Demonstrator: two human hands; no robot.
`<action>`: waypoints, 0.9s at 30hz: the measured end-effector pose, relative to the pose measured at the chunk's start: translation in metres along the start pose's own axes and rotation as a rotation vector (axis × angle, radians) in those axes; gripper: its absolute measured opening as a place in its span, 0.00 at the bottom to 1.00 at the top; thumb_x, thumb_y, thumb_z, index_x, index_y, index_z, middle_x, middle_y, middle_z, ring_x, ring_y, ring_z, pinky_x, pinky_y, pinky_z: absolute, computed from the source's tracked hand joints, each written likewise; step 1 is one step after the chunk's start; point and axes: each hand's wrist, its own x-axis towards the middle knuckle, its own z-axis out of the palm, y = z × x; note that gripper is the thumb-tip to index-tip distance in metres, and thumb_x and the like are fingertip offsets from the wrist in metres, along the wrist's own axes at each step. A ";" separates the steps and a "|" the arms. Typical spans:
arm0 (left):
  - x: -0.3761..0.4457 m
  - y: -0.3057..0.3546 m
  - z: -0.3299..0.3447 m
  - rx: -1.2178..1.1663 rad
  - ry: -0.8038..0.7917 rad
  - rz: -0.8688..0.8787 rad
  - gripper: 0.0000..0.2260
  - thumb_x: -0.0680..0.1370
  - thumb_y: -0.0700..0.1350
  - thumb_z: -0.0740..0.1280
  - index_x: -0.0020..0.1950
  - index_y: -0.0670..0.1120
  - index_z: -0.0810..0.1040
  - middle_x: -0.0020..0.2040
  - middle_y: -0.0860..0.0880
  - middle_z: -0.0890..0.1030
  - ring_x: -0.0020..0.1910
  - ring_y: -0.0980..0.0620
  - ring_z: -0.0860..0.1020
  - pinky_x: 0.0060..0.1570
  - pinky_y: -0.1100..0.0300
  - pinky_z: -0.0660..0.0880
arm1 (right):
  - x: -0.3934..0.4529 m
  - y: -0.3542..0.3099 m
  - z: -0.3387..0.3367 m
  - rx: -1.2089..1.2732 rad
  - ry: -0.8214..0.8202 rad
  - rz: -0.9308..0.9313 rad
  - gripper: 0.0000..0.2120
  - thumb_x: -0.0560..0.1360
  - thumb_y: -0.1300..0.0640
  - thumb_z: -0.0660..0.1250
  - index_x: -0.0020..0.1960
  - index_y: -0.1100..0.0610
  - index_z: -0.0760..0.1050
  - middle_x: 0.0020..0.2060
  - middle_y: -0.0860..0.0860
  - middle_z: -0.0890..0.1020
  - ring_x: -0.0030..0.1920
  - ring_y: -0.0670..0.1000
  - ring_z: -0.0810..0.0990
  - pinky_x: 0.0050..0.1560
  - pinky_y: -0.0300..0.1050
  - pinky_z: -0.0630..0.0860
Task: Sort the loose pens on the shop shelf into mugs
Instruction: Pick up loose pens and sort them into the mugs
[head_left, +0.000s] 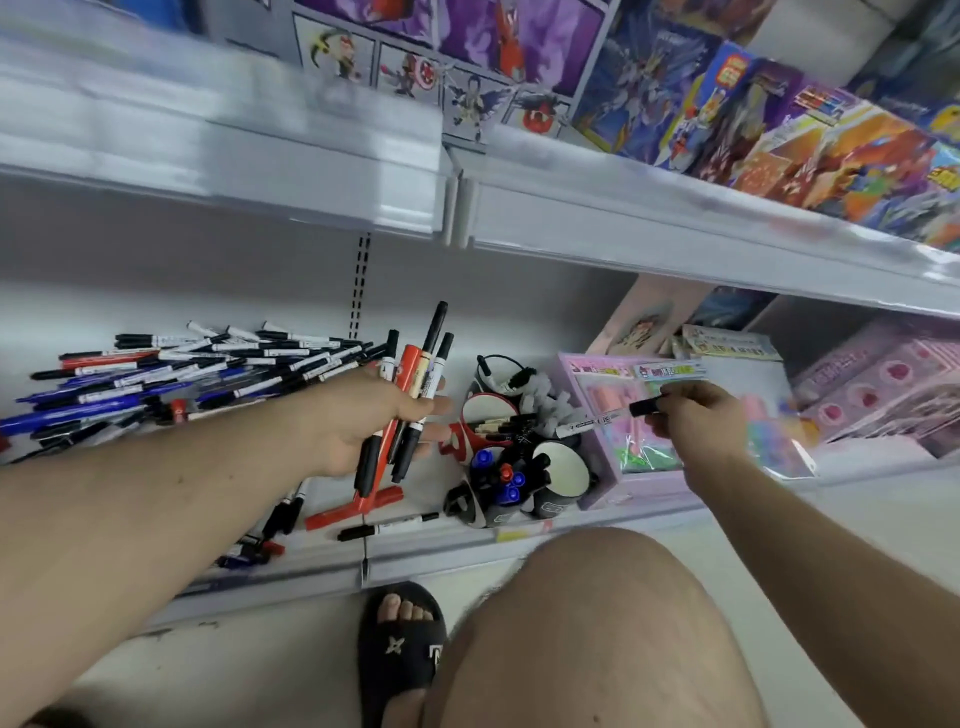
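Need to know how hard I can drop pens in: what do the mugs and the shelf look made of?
The mugs look like glazed ceramic: glossy white inside, dark outside, thick rims; plastic can't be ruled out. The shelf looks like painted sheet metal: smooth pale grey with a folded front lip and a slotted upright behind. The pen in the right hand looks plastic.

Upper shelf (675, 228) carries colourful toy boxes (779, 135). Pink packaged goods (883, 384) stand at right. Black slipper (400, 649) on floor.
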 end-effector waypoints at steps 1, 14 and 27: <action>0.003 -0.003 0.000 -0.003 -0.016 -0.009 0.29 0.79 0.33 0.64 0.78 0.42 0.57 0.53 0.45 0.85 0.49 0.44 0.85 0.41 0.52 0.83 | 0.004 0.012 0.000 -0.043 0.022 0.008 0.12 0.74 0.71 0.62 0.42 0.56 0.77 0.35 0.55 0.82 0.36 0.58 0.82 0.45 0.52 0.80; -0.009 -0.010 -0.014 0.000 0.059 -0.023 0.07 0.80 0.33 0.62 0.56 0.39 0.77 0.52 0.47 0.86 0.47 0.46 0.85 0.48 0.51 0.81 | 0.022 0.104 0.055 -0.330 -0.221 0.302 0.08 0.72 0.72 0.67 0.44 0.62 0.80 0.24 0.55 0.82 0.28 0.56 0.82 0.38 0.51 0.84; -0.021 -0.002 -0.018 -0.140 0.008 -0.014 0.11 0.82 0.35 0.60 0.61 0.39 0.78 0.52 0.48 0.86 0.48 0.49 0.85 0.48 0.53 0.82 | -0.004 -0.002 0.066 -0.121 -0.292 0.113 0.09 0.75 0.69 0.66 0.43 0.57 0.80 0.39 0.60 0.83 0.23 0.51 0.75 0.27 0.40 0.71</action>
